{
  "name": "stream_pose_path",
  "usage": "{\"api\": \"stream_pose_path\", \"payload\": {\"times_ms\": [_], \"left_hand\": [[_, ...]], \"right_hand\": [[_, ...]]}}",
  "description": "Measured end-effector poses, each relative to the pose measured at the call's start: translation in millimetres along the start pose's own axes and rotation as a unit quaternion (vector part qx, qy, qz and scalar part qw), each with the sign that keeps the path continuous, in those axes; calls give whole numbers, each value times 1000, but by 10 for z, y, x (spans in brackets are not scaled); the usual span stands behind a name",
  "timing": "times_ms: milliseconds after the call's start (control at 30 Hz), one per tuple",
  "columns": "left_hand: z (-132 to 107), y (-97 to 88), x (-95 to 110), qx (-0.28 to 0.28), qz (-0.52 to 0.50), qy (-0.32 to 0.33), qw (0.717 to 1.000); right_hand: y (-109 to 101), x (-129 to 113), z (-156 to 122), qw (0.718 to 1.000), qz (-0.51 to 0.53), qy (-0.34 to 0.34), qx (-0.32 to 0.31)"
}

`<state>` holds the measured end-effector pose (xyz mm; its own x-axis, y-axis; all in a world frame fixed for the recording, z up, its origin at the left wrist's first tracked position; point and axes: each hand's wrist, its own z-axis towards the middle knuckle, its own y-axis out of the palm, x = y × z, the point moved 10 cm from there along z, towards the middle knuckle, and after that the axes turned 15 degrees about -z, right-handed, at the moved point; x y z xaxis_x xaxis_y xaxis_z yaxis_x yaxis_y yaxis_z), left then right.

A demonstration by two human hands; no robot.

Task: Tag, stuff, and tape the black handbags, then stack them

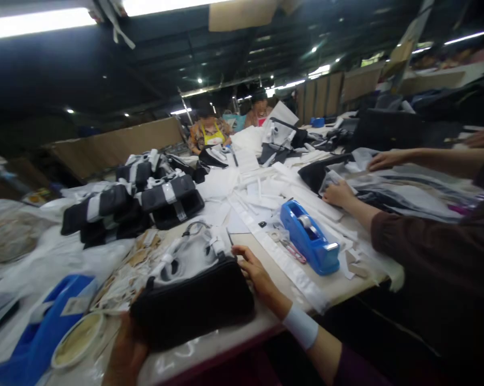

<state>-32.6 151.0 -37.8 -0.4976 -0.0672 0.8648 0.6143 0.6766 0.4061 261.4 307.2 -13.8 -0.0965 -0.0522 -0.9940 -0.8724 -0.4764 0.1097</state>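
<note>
A black pouch (193,308) stuffed with white paper lies on the table's near edge. My left hand (125,351) grips its lower left corner. My right hand (255,273), with a white band at the wrist, holds the pouch's right end near the zipper. Clear plastic lies under the pouch.
A blue tape dispenser (308,236) stands right of my hand, pink-handled scissors (292,249) beside it. Stacked black pouches with white bands (145,201) lie beyond. A co-worker's hands (338,193) work on plastic bags at right. Two people sit at the far end. A blue bag (44,327) lies at left.
</note>
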Motion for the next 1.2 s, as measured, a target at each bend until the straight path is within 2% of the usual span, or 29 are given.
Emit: {"api": "stream_pose_path", "payload": {"times_ms": [100, 200, 333, 500, 567, 700, 900, 1067, 1200], "left_hand": [[-18, 68, 70, -31, -65, 47, 996], [-11, 161, 129, -80, -43, 53, 994], [0, 216, 179, -124, -8, 39, 991], [19, 267, 150, -148, -36, 3, 988], [55, 266, 108, -142, -40, -12, 989], [128, 229, 75, -94, -23, -10, 995], [84, 418, 112, -125, -6, -7, 992], [151, 369, 15, -88, -4, -25, 996], [204, 325, -28, -61, -1, -16, 998]], "right_hand": [[31, -186, -82, 997, -62, -29, -33], [167, -296, -106, 988, -126, -42, -77], [242, -347, -96, 978, -202, -37, -47], [228, -454, -114, 970, -242, -18, 0], [205, -449, -114, 969, -248, 4, 13], [219, -270, -82, 974, -221, 57, 10], [132, -79, -4, 972, -216, 72, 60], [170, 13, 69, 978, -181, 92, 39], [164, 86, 129, 981, -154, 105, 47]]}}
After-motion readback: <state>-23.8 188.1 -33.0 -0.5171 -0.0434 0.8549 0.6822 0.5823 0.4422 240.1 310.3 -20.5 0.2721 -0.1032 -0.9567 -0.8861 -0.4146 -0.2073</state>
